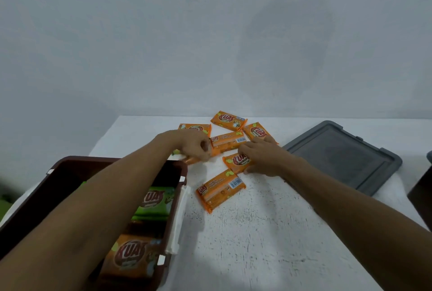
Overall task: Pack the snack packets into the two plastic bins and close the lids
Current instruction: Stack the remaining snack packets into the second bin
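On the white, black-flecked worktop the packing looks partly done, by my reading somewhere near its middle. An open brown plastic bin with white latch clips stands at the near left corner. It already holds a green snack packet toward its far end and an orange boxed-in packet nearer the camera; how full it is under the left forearm is hidden. Beyond the bin's far right corner, loose orange foil snack packets lie scattered, some face up and some barcode side up. The nearest face-down packet lies alone and untouched, and about four more sit toward the far edge. The left hand reaches over the bin with its fingers curled round one small orange packet just past the bin's rim. The right hand lies over another orange wrapper, fingers on its far edge and thumb at its near edge, apparently gripping it. A flat grey plastic lid lies on the worktop to the right, well apart from the brown bin, so that bin is not yet closed. A dark shape shows at the right frame edge, possibly the second bin, but too little of it is visible to tell. What remains, as I judge it, is gathering the loose packets, filling the second bin and fitting both lids. The worktop runs back to a plain pale grey-blue wall carrying a soft shadow.
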`<state>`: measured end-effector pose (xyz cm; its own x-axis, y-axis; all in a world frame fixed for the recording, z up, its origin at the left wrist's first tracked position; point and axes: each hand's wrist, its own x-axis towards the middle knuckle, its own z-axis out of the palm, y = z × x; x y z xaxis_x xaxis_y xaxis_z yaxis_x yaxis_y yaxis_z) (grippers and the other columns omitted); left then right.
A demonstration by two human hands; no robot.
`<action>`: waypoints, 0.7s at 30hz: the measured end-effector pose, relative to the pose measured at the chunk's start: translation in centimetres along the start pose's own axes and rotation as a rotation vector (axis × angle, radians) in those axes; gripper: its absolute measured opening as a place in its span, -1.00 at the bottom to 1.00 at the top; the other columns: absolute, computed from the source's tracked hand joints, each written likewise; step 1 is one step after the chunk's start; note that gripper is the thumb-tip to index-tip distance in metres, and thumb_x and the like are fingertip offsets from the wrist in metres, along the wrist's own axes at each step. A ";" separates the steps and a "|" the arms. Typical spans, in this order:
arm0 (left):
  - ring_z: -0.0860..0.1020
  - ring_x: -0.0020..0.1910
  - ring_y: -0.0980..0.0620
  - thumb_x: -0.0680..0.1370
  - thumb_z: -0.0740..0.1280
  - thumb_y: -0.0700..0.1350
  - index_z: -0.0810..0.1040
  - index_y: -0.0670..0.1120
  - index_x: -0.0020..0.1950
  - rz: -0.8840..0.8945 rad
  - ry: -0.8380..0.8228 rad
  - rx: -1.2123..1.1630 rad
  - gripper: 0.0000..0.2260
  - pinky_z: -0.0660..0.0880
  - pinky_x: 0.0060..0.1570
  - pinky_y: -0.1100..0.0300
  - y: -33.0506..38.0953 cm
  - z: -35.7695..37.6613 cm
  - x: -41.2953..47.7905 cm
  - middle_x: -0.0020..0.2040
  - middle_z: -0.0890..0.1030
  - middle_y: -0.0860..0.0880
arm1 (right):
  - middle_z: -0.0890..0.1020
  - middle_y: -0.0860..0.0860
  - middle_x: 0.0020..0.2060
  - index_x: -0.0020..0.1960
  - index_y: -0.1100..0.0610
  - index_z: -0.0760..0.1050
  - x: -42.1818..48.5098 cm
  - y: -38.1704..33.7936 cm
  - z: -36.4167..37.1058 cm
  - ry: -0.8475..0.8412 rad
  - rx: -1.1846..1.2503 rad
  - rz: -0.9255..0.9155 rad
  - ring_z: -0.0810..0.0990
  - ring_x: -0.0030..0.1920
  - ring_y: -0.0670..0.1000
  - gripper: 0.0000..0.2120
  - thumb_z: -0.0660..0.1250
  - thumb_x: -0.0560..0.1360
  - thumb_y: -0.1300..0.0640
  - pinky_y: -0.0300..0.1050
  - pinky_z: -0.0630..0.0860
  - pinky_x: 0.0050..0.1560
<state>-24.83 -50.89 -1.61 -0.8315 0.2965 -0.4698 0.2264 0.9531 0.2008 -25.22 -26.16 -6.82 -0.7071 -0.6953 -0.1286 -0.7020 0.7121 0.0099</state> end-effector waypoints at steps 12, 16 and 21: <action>0.66 -0.18 -0.02 0.61 0.28 -0.06 0.57 -0.14 -0.08 0.079 0.282 -0.997 -0.82 0.58 -0.20 0.16 -2.3 -3.4 -6.3 -0.12 0.68 -0.10 | 0.64 0.05 0.01 0.23 0.09 0.46 -0.5 -3.7 -3.1 0.450 1.344 0.600 0.66 -0.07 0.02 -0.77 0.12 0.63 0.11 -0.03 0.63 -0.09; 0.66 -0.20 0.00 0.60 0.30 -0.07 0.58 -0.14 -0.07 0.122 0.327 -0.976 -0.84 0.57 -0.26 0.21 -4.3 -3.5 -9.2 -0.11 0.68 -0.10 | 0.63 0.10 0.09 0.30 0.06 0.44 -1.3 -6.5 -5.7 0.446 1.696 0.520 0.65 0.06 0.13 -0.70 0.17 0.59 0.19 0.17 0.60 0.08; 0.65 -0.22 0.00 0.57 0.34 -0.08 0.60 -0.14 0.03 0.133 0.313 -0.918 -0.86 0.55 -0.28 0.22 -7.4 -2.8 -13.3 -0.12 0.68 -0.08 | 0.63 0.10 -0.04 0.26 0.15 0.36 -1.6 -11.9 -9.1 0.393 1.821 0.419 0.63 -0.24 0.05 -0.60 0.41 0.50 0.06 -0.06 0.59 -0.34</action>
<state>-16.88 -62.09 5.52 -0.9547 0.2422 -0.1726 -0.0448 0.4564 0.8886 -16.47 -34.43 2.28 -0.9436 -0.2693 -0.1927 0.2365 -0.1408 -0.9614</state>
